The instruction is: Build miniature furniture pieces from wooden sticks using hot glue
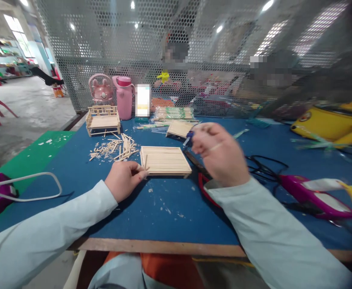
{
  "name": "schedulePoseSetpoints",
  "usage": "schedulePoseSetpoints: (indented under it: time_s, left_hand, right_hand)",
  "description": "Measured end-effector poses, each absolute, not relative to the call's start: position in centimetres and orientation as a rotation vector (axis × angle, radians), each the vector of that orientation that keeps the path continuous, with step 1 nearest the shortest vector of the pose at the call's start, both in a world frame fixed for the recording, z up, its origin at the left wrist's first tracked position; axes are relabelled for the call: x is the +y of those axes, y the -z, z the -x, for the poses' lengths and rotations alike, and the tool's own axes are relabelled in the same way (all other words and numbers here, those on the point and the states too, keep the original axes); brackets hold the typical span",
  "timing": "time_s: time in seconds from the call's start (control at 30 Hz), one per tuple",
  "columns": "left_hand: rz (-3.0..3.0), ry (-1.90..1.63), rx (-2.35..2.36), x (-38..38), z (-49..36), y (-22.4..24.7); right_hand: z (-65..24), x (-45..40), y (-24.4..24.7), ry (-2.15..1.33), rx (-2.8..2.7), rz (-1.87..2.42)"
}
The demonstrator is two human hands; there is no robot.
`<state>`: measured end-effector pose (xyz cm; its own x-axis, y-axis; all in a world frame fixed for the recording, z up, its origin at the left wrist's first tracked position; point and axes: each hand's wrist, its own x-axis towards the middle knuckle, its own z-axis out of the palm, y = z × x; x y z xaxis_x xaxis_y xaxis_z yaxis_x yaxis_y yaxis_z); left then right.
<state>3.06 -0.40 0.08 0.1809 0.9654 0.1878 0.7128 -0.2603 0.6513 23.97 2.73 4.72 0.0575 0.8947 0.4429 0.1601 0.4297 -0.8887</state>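
My left hand (124, 180) is closed in a pinch on a short wooden stick (146, 161), which stands nearly upright at the left front corner of a slatted wooden panel (165, 160). The panel lies on the blue table, on a low frame of sticks. Above and right of the panel, my right hand (220, 152) is closed around a small object with a dark blue part and a clear tip (189, 138); blur hides its exact kind. Beneath that hand lies a red-handled cutting tool (202, 182), partly covered by the hand and sleeve.
Stick offcuts (114, 148) lie left of the panel. Behind are a small wooden bench (103, 122), a pink bottle (124, 98), a phone (143, 100), another wooden panel (179, 129) and bundled sticks (174, 113). A purple glue gun (314, 196) with its cable lies right. Mesh (103, 48) stands behind.
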Motion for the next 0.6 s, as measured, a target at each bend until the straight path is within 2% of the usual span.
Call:
schedulePoseSetpoints:
  time_s: [0.2,0.43,0.6]
  left_hand:
    - [-2.105,-0.829,1.574,-0.7,-2.8,-0.1]
    - [-2.090,-0.815,1.629,-0.9,-2.7,-0.4]
    - [-2.099,-0.796,1.636,-1.0,-2.7,-0.4]
  right_hand:
    - [-29.5,0.9,-3.2,-0.662,-1.399,1.157]
    - [-28.5,-0.2,-0.9,-0.666,-1.783,1.276]
    - [-28.2,0.1,-0.9,-0.495,-1.944,1.267]
